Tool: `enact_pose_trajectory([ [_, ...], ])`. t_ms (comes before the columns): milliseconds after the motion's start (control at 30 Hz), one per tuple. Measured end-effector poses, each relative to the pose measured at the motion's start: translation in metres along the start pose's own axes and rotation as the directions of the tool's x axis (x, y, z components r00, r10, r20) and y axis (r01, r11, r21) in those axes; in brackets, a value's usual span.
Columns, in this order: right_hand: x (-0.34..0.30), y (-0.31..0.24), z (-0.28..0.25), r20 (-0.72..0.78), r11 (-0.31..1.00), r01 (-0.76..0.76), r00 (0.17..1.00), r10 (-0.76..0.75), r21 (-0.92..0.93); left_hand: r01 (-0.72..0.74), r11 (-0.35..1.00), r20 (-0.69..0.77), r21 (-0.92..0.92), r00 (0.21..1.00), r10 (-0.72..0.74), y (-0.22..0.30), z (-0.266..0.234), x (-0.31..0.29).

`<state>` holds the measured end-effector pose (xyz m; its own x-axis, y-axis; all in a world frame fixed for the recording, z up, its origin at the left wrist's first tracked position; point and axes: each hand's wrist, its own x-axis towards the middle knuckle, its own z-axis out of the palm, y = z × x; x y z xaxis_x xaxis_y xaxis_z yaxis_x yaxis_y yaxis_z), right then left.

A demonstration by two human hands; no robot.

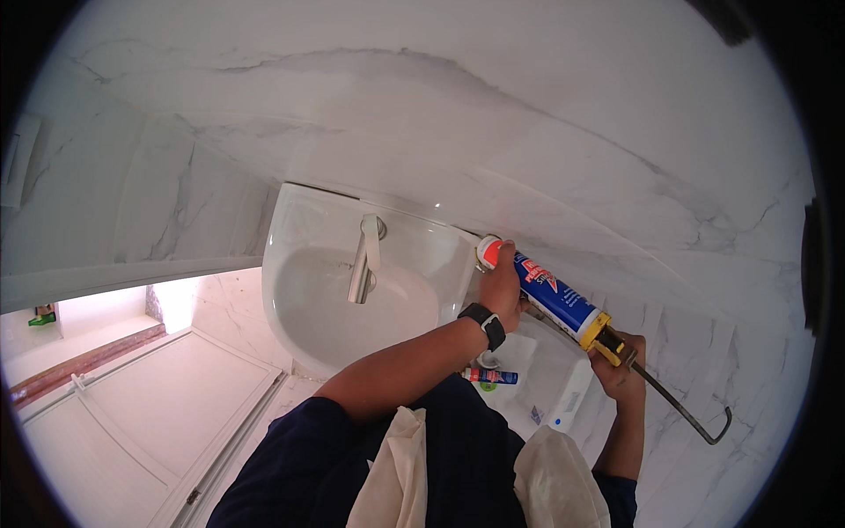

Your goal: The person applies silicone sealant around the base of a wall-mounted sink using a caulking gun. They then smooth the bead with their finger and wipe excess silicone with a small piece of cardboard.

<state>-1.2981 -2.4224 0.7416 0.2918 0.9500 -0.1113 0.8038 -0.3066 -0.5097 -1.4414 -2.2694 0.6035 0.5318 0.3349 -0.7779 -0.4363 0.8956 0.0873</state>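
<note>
A caulking gun with a yellow rear end and a long hooked metal rod holds a blue sealant cartridge with a red and white front. My left hand is wrapped round the front part of it, a dark watch on the wrist. At the yellow rear end, my right hand grips the handle; part of its fingers is hidden. The gun's front end points at the back right corner of a white washbasin, close to the wall. Its nozzle tip is too small to make out.
A metal tap stands on the basin. Below my arms lie another blue cartridge and a white box-like item. Marbled wall tiles rise behind the basin. A white door is at the lower left.
</note>
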Motion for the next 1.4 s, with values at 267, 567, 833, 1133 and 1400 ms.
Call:
enact_pose_trajectory([
  [267,-0.001,-0.004,-0.004,0.09,0.961,-0.082,0.994,0.06,0.264,-0.005,1.0,0.003,0.005,1.0,0.005,0.003,0.002,-0.003],
  [567,-0.003,0.005,-0.002,0.115,0.961,-0.08,0.992,0.051,0.266,-0.013,0.999,-0.014,0.043,1.0,0.014,-0.004,0.0,0.007],
  [833,-0.005,0.005,0.004,0.04,0.976,-0.067,0.997,0.06,0.206,-0.007,0.999,0.02,0.049,1.0,0.006,-0.003,-0.001,0.007],
  [1133,-0.01,0.009,0.004,0.015,0.981,-0.094,0.996,0.093,0.167,-0.02,0.999,0.003,0.043,1.0,0.02,-0.005,0.003,0.006],
  [1400,-0.013,0.022,0.009,0.009,0.98,-0.109,0.994,0.109,0.168,-0.005,0.998,0.008,0.059,1.0,0.005,-0.008,-0.002,0.014],
])
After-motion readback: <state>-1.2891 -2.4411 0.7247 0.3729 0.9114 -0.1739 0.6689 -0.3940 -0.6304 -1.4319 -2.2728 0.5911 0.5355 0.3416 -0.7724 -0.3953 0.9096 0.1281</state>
